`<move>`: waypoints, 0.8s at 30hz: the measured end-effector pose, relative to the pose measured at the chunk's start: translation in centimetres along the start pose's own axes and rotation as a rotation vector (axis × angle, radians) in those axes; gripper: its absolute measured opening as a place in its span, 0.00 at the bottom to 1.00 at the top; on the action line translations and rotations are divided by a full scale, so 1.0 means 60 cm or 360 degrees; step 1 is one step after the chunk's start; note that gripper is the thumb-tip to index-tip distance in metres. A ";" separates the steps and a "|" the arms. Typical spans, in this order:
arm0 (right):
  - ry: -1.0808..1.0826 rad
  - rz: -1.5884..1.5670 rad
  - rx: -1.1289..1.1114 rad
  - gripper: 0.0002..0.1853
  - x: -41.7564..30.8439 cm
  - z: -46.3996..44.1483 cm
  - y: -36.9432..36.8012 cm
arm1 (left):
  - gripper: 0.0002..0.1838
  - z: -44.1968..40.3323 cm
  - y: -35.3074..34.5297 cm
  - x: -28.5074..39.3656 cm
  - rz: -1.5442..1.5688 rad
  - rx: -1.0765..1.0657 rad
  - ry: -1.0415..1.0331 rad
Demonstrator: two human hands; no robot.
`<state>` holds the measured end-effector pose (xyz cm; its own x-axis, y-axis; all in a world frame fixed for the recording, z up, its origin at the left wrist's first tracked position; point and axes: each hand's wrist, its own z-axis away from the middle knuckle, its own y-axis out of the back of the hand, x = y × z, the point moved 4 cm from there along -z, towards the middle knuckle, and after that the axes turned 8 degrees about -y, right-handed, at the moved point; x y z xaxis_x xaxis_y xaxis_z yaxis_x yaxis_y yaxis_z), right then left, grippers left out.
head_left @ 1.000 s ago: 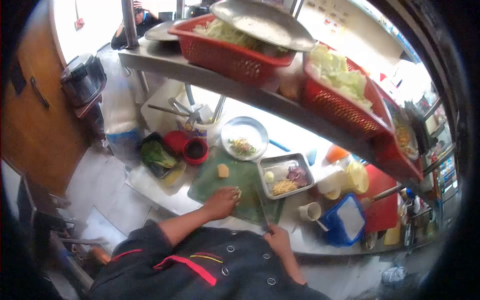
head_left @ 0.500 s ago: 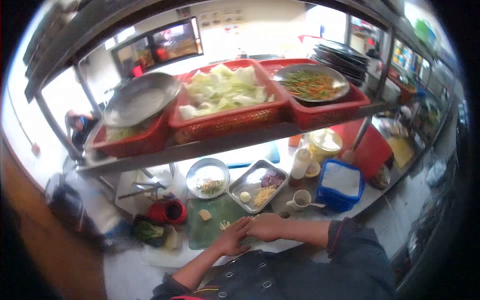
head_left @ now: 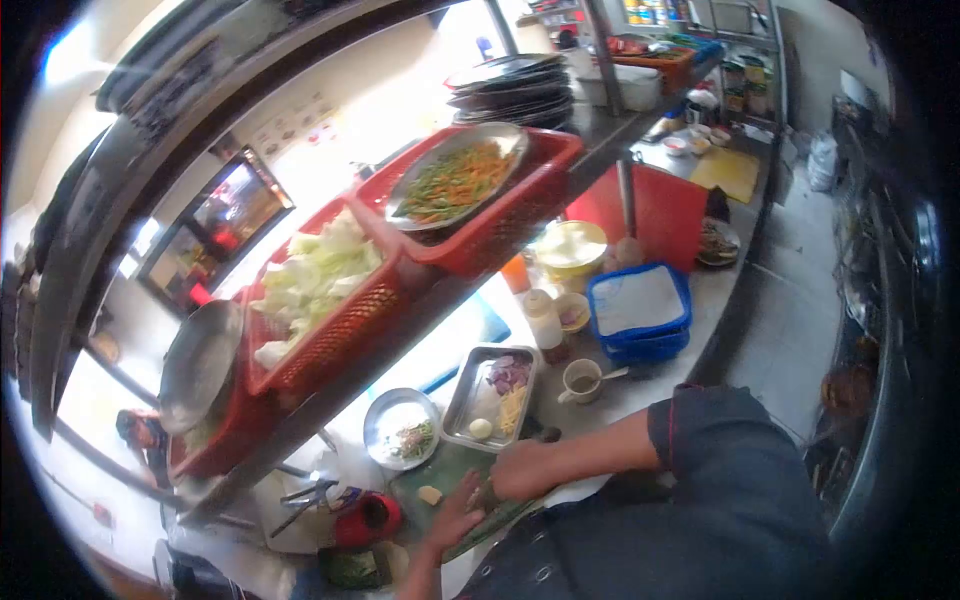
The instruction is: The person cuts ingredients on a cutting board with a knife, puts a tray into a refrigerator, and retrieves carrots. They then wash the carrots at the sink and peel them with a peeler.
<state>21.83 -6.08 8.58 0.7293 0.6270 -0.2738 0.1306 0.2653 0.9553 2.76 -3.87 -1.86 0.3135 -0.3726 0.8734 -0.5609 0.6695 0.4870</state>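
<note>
My right hand (head_left: 522, 470) is closed in a fist over the green cutting board (head_left: 458, 462), with a dark knob, like a knife handle's end, sticking out beyond it; the blade is hidden. Close beside it, my left hand (head_left: 455, 515) has its fingers stretched out, touching or nearly touching the right. A pale tan piece (head_left: 430, 495) lies on the board by the left hand. Behind the board are a metal tray (head_left: 461, 400) with purple pieces, yellow strips and a whitish round item, and a metal plate (head_left: 385, 415) with chopped greens.
Red baskets (head_left: 340, 330) with leafy vegetables and a plate of carrots and beans stand on a metal shelf (head_left: 480, 285) above the counter. To the right are a cup (head_left: 578, 382), a squeeze bottle (head_left: 543, 322), a blue container (head_left: 640, 345) and a red board (head_left: 650, 215). A person (head_left: 140, 432) is at far left.
The view has swung to the right. My right hand has come across from the board's right side to beside my left hand, whose fingers have gone from bent to stretched out.
</note>
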 end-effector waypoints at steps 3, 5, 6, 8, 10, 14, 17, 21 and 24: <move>0.0158 0.0243 -0.0161 0.10 -0.015 -0.017 -0.036 | 0.41 -0.040 0.012 0.087 -0.0056 -0.0181 -0.0352; 0.0330 -0.0077 0.0402 0.10 -0.011 -0.045 -0.063 | 0.37 -0.035 -0.005 0.063 0.0070 -0.0171 -0.0244; 0.0317 -0.0073 0.0408 0.10 -0.009 -0.052 -0.069 | 0.33 -0.029 -0.014 0.039 0.0206 -0.0166 -0.0134; 0.0154 -0.0034 0.0300 0.10 -0.004 -0.064 -0.077 | 0.31 -0.019 -0.017 -0.062 -0.0035 -0.0281 -0.0146; 0.0030 -0.0023 0.0191 0.10 -0.013 -0.057 -0.057 | 0.29 -0.026 -0.013 -0.073 -0.0276 -0.0387 -0.0166; 0.0047 0.0066 0.0158 0.08 -0.027 -0.049 -0.030 | 0.28 -0.029 -0.008 0.003 -0.0238 -0.0419 0.0173; -0.0014 0.0144 0.0028 0.10 -0.038 -0.027 0.007 | 0.27 0.002 -0.002 -0.147 0.0013 -0.0220 0.0440; -0.0019 0.0036 0.0132 0.10 -0.033 0.010 0.033 | 0.25 0.005 0.031 -0.106 -0.0132 -0.0184 0.0366; -0.0093 0.0200 0.0002 0.11 -0.023 0.043 0.045 | 0.22 0.005 0.053 -0.078 -0.0196 -0.0129 0.0607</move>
<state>22.89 -8.11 11.85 0.7780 0.6113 -0.1450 0.0366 0.1864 0.9818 -0.74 -0.19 -4.41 0.6449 -0.1982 0.7381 -0.4441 0.6889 0.5729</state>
